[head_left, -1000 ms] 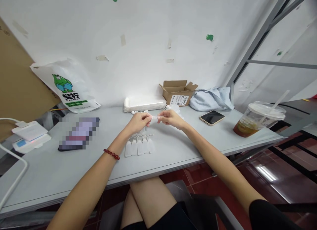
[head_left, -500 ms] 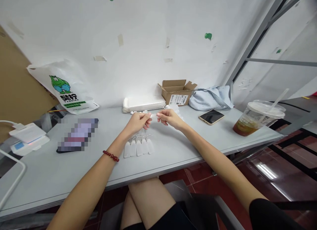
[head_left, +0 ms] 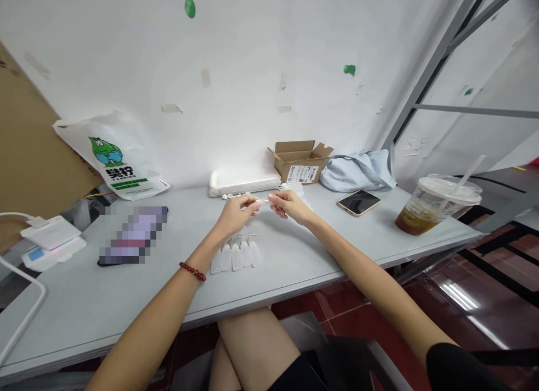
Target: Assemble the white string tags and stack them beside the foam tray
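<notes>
My left hand [head_left: 238,212] and my right hand [head_left: 290,206] meet over the desk, each pinching an end of a small clear piece [head_left: 264,201]. What exactly the piece is cannot be made out at this size. Just below my left hand, several translucent white tags with thin loops [head_left: 236,257] lie side by side in a row. Behind my right hand sits a pile of similar pale translucent pieces [head_left: 295,188], partly covered by the hand. Some small white round bits [head_left: 229,196] lie beyond my left hand.
A stack of white trays [head_left: 244,182] and an open cardboard box [head_left: 300,162] stand by the wall, with a pale blue fabric bag [head_left: 357,171] beside them. To the right are a phone [head_left: 359,202] and a drink cup [head_left: 433,206]. Left are a blurred device [head_left: 137,234] and a white charger [head_left: 53,242].
The camera view has tilted slightly, so everything sits a little lower. Both hands still pinch the small clear piece, with little movement between them.
</notes>
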A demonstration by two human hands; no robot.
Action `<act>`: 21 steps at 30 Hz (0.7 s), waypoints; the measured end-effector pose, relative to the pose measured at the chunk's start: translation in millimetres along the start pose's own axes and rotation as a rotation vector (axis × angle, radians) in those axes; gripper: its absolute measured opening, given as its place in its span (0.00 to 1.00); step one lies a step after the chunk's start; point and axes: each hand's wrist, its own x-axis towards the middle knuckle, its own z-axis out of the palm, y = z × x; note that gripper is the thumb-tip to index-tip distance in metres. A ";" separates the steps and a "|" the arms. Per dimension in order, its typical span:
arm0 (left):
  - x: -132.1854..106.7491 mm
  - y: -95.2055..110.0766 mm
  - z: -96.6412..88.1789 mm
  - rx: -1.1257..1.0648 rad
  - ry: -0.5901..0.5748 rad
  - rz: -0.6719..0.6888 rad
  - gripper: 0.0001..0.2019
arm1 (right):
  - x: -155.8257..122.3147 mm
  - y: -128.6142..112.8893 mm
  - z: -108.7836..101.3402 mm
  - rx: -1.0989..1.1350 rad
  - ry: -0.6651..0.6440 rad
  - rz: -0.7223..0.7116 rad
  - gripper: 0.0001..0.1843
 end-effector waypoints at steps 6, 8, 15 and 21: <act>1.4 -3.9 -2.4 -0.041 -0.053 -0.138 0.23 | -2.5 -3.5 2.6 -0.007 -0.013 -0.018 0.27; 0.2 -3.2 -2.2 -0.032 -0.059 -0.089 0.22 | -3.1 -4.1 2.9 -0.002 -0.007 -0.015 0.27; -0.8 -0.4 1.0 -0.013 -0.001 0.038 0.16 | -2.7 -4.5 0.3 0.064 -0.009 0.011 0.28; 1.3 0.0 -0.8 -0.019 -0.052 -0.073 0.21 | -0.9 -2.1 1.3 0.049 -0.013 -0.019 0.27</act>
